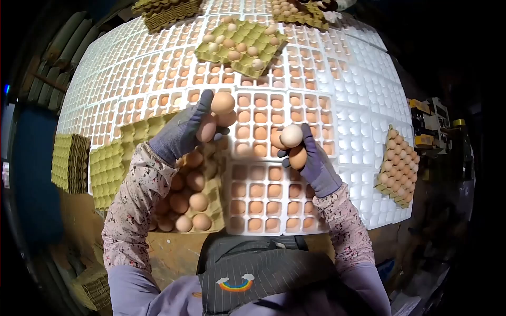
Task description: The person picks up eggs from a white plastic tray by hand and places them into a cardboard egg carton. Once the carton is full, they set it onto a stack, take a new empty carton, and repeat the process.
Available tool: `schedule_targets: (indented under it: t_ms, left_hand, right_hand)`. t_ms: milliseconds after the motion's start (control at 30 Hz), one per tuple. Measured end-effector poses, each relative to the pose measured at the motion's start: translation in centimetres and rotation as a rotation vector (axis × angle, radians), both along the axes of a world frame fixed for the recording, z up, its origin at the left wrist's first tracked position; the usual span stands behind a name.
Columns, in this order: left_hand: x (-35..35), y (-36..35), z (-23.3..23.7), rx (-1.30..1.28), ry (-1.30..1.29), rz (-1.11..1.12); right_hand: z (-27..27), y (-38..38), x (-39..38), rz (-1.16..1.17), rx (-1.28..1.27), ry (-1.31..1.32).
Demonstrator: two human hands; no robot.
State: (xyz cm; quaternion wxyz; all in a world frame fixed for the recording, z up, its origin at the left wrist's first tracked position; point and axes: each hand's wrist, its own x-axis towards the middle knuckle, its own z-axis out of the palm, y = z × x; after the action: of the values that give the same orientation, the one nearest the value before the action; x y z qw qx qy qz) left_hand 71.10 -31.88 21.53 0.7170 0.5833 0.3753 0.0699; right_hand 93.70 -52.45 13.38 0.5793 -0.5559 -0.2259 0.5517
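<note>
My left hand point(182, 130), in a grey-purple glove, is closed around several brown eggs point(222, 103). It hovers over a pulp tray point(215, 210) holding many brown eggs. To the right, my gloved right hand point(320, 167) grips a pale egg point(291, 136) and brown eggs point(298, 158), above the white foam trays. Beneath and between the hands, a white foam tray point(283, 208) has brown eggs in its square pockets. Parts of the fingers are hidden behind the eggs.
Egg-filled foam trays point(150, 76) cover the left and back of the table. Foam trays point(366, 142) without eggs lie at right. A pulp tray point(240, 47) with scattered eggs rests at the back, another full one point(399, 167) at right. Stacked pulp trays point(71, 163) stand at left.
</note>
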Motion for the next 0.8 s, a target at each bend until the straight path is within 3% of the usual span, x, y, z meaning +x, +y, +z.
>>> schedule_targets:
  t_ms: [33, 100, 133, 167, 233, 267, 300, 333, 433, 567, 633, 700, 767, 800]
  left_hand:
    - [2.4, 0.5, -1.0, -0.009, -0.016, -0.048]
    - [8.2, 0.6, -2.1, 0.053, 0.033, -0.083]
    - [11.7, -0.9, -1.2, 0.133, 0.092, 0.021]
    - [14.7, -0.7, -2.2, 0.187, 0.040, -0.033]
    - [21.3, 0.5, -5.1, 0.403, 0.150, -0.170]
    - [24.5, 0.7, -7.9, 0.666, 0.115, -0.130]
    - [27.6, 0.8, -10.4, 0.929, 0.076, -0.087]
    - [30.5, 0.7, -11.8, 0.958, 0.056, -0.065]
    - [37.5, 1.1, -16.1, 1.157, 0.143, -0.001]
    - [41.8, 1.6, -17.2, 1.289, 0.398, -0.240]
    - [42.0, 0.9, -18.7, 1.323, 0.267, -0.085]
    - [41.3, -0.9, -16.6, 1.181, 0.284, -0.161]
    - [41.5, -3.0, -14.2, 1.082, 0.557, -0.359]
    - [41.4, -3.3, -15.4, 1.080, 0.556, -0.365]
  right_hand:
    - [0.9, -0.7, 1.4, -0.008, -0.070, -0.077]
    - [0.0, -1.4, 5.5, -0.077, 0.064, -0.046]
    - [-0.8, -1.4, 8.0, -0.129, 0.030, -0.177]
    - [-1.7, -1.2, 10.6, -0.175, -0.003, -0.306]
    - [-7.8, -0.6, 18.0, -0.141, 0.271, -1.264]
    - [-5.5, 0.3, 19.2, -0.194, 0.030, -0.969]
    - [-6.6, 1.0, 21.6, -0.155, 0.081, -1.247]
    - [-7.7, 1.8, 24.0, -0.156, 0.130, -1.533]
    - [-7.7, 6.0, 28.4, -0.169, -0.152, -1.558]
    - [-6.8, 6.5, 32.1, -0.103, -0.287, -1.683]
    - [-7.7, 5.8, 33.8, -0.083, -0.271, -1.697]
    - [-8.5, 5.6, 35.2, -0.082, -0.256, -1.715]
    - [-9.3, 6.2, 35.2, 0.018, -0.175, -1.764]
    - [-10.1, 7.0, 35.2, 0.091, -0.179, -1.747]
